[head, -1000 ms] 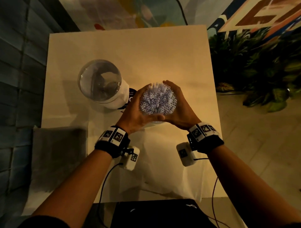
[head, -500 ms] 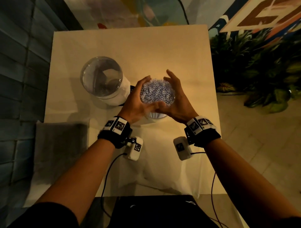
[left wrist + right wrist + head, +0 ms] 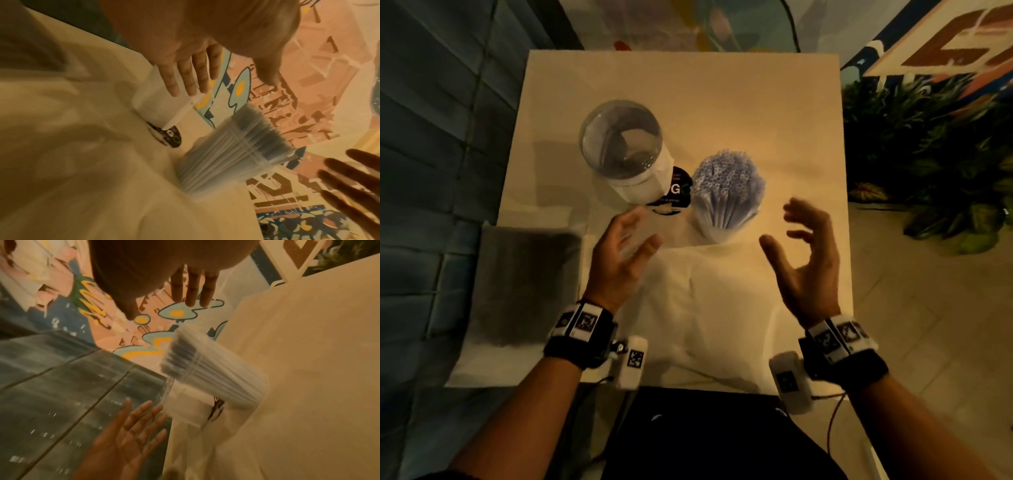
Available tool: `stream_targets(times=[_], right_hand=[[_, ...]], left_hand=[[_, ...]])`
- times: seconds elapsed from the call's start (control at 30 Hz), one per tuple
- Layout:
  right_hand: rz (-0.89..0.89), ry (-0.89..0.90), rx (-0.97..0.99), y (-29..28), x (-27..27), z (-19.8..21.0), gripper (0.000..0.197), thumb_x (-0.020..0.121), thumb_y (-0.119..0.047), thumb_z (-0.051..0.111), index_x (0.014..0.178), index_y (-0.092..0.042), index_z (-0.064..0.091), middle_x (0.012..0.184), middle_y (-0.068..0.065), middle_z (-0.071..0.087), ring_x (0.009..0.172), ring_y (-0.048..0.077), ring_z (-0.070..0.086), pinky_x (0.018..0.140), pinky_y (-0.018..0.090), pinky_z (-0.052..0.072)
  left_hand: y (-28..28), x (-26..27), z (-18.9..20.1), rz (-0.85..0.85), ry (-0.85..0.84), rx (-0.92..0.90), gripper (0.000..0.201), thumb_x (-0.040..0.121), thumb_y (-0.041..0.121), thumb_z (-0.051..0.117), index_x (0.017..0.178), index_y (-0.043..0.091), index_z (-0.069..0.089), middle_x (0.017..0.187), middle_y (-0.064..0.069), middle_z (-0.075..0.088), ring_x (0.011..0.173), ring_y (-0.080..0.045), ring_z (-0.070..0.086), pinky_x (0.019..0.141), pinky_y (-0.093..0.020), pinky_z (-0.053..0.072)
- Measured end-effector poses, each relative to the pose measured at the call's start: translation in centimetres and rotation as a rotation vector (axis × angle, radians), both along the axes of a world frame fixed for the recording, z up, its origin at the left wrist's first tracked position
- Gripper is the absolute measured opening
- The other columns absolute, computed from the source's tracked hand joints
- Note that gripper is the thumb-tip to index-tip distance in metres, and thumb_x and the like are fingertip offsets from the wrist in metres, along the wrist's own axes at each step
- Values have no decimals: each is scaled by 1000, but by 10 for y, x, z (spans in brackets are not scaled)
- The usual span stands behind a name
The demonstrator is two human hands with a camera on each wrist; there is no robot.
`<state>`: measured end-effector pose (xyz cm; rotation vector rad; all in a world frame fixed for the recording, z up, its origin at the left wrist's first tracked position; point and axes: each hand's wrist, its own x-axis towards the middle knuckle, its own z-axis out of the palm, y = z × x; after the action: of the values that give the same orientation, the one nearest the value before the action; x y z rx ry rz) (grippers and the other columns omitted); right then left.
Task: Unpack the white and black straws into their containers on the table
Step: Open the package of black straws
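A bundle of white straws (image 3: 726,185) stands upright in a clear cup (image 3: 717,228) near the middle of the table. In the wrist views the straws (image 3: 232,162) (image 3: 213,376) fill that cup and rise above its rim. My left hand (image 3: 635,233) hovers open to the near left of the cup, not touching it. My right hand (image 3: 787,233) hovers open to the near right, fingers loosely bent, holding nothing. A second clear container (image 3: 625,150) with a white band stands to the left of the straws, and I see no straws in it. A dark flat pack (image 3: 524,284) lies at the table's left edge.
A round black sticker (image 3: 674,192) lies between the two containers. Crumpled white wrapping (image 3: 715,301) covers the near part of the table (image 3: 688,96). Plants (image 3: 935,144) stand on the floor to the right. A dark tiled wall runs along the left.
Both hands have let go of the straw bundle and pulled back towards me and apart. The straws now stand in the cup on their own.
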<state>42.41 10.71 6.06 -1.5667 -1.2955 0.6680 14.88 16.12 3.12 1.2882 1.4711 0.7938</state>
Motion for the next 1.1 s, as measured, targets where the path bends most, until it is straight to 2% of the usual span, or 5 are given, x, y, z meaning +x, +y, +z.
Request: stream_targets(times=[0.2, 0.33, 0.73, 0.97, 1.1], right_hand=[[619, -444, -275, -55, -56, -56, 37, 94, -46, 59, 125, -27, 60, 132, 1, 54, 123, 25, 49, 99, 47, 45], [924, -847, -543, -84, -74, -114, 74, 89, -54, 59, 152, -45, 20, 165, 3, -2, 151, 33, -2, 121, 55, 8], [842, -971, -833, -101, -17, -120, 107, 72, -80, 57, 147, -55, -16, 157, -11, -34, 148, 30, -24, 117, 65, 3], [779, -1014, -975, -93, -20, -105, 111, 73, -72, 66, 149, -52, -13, 160, -6, -28, 150, 34, -13, 118, 63, 9], [617, -950, -739, -85, -61, -79, 76, 87, -59, 60, 152, -38, 28, 161, 4, 19, 146, 31, 21, 114, 51, 30]], left_hand=[[-84, -108, -47, 177, 286, -95, 17, 91, 34, 70, 105, 43, 66, 119, 1, 66, 111, -21, 62, 100, -50, 50], [-123, -181, -61, 159, 728, -79, 50, 83, 10, 77, 130, 11, 60, 144, -15, 48, 125, -42, 50, 102, -53, 41], [-142, -221, -77, 20, 847, -232, 104, 73, 53, 82, 156, 40, 22, 168, -6, -2, 150, -40, 10, 116, -62, 21], [-145, -197, -66, -170, 802, -230, 90, 81, 59, 70, 155, 42, 22, 167, -2, 1, 150, -34, 8, 113, -57, 28], [-148, -206, -57, -18, 686, -96, 62, 88, 37, 70, 145, 25, 47, 152, -7, 40, 132, -35, 39, 102, -49, 39]])
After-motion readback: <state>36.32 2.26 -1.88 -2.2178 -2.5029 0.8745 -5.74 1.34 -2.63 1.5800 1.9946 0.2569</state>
